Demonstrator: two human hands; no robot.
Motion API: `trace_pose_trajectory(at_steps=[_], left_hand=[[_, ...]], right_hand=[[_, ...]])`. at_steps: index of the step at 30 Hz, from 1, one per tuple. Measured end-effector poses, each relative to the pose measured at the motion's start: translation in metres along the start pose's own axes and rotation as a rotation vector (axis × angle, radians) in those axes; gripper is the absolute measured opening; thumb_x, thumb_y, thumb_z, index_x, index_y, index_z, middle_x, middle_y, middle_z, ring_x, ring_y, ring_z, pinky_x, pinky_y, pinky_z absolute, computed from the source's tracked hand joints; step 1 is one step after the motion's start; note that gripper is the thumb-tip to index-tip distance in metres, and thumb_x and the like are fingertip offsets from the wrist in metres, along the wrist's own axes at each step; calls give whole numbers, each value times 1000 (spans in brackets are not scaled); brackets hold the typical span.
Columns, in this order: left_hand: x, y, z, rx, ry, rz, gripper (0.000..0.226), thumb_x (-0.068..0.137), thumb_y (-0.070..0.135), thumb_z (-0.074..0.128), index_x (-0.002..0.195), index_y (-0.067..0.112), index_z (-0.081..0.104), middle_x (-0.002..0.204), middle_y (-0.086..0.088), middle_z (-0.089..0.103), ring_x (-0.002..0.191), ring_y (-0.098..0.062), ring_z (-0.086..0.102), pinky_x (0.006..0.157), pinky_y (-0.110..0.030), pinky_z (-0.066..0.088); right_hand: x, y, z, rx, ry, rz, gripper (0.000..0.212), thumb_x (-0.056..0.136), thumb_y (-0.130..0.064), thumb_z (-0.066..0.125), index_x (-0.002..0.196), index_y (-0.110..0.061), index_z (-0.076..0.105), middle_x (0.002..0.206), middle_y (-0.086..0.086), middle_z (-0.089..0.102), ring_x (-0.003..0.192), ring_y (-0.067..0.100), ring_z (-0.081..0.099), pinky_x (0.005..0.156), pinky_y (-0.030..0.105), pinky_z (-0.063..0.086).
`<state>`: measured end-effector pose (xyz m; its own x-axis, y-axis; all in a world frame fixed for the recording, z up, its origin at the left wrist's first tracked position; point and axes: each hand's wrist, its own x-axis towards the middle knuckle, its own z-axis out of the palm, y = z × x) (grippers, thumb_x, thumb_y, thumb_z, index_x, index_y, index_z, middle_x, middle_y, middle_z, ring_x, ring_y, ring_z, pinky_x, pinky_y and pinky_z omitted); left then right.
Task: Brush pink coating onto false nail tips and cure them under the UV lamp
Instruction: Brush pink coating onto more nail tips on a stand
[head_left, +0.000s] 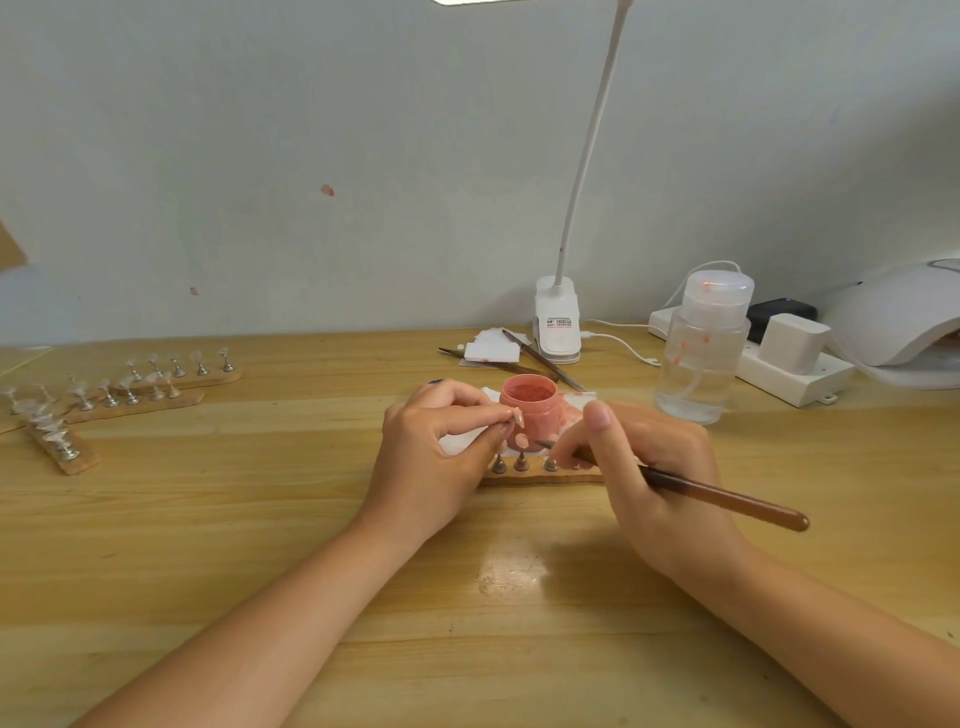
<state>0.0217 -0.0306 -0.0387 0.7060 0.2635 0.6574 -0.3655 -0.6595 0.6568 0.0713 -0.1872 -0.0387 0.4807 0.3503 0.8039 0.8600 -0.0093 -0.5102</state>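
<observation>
Hands (431, 457) before jar (531, 402), lamp (558, 322) behind.

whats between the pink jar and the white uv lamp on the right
In the head view, a clear pump bottle stands between the pink jar and the UV lamp, with a white power strip behind it.

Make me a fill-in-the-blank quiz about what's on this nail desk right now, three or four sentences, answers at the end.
1. The right hand grips a brown-handled ____.
2. The left hand pinches a small pink nail ____ at its fingertips.
3. The open jar behind the hands holds coating coloured ____.
4. The wooden strips of clear tips on stands lie at the table's far ____ side.

Missing words: brush; tip; pink; left
</observation>
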Motion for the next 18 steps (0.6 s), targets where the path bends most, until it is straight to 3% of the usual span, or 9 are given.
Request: trace_pose_trajectory(at_steps=[3, 7, 11, 15, 18], left_hand=[[0, -1, 0, 8, -7, 8, 18, 75, 5, 71, 90, 14, 73, 80, 12, 61, 88, -14, 57, 87, -48, 42], [0, -1, 0, 13, -1, 20, 16, 74, 4, 72, 87, 13, 74, 79, 12, 59, 86, -11, 56, 85, -44, 43], [0, -2, 1, 14, -1, 19, 15, 74, 4, 72, 87, 12, 74, 80, 9, 61, 87, -15, 57, 86, -48, 42], [0, -2, 1, 2, 1, 14, 15, 74, 4, 72, 86, 13, 74, 80, 13, 60, 87, -10, 56, 85, -44, 43], [0, -2, 1, 6, -2, 16, 16, 73, 4, 73, 87, 14, 74, 80, 13, 60, 87, -11, 57, 86, -48, 42]], right_hand=[[2, -2, 2, -60, 11, -30, 49, 94, -38, 36, 73, -10, 71, 75, -18, 62, 74, -2, 59, 68, 16, 45], [0, 0, 0, 9, -7, 55, 51, 93, -35, 38, 66, -7, 70, 66, -4, 66, 65, 8, 62, 61, 26, 48], [2, -2, 2, -60, 2, -12, 47, 94, -34, 38, 72, -10, 71, 74, -15, 64, 74, 0, 61, 68, 17, 46], [-1, 0, -1, 41, -8, 76, 58, 94, -42, 34, 66, -6, 70, 64, -1, 66, 63, 8, 63, 58, 31, 50], [1, -2, 0, 7, 8, 24, 47, 94, -34, 38, 73, -9, 71, 74, -8, 68, 74, 3, 64, 67, 24, 50]])
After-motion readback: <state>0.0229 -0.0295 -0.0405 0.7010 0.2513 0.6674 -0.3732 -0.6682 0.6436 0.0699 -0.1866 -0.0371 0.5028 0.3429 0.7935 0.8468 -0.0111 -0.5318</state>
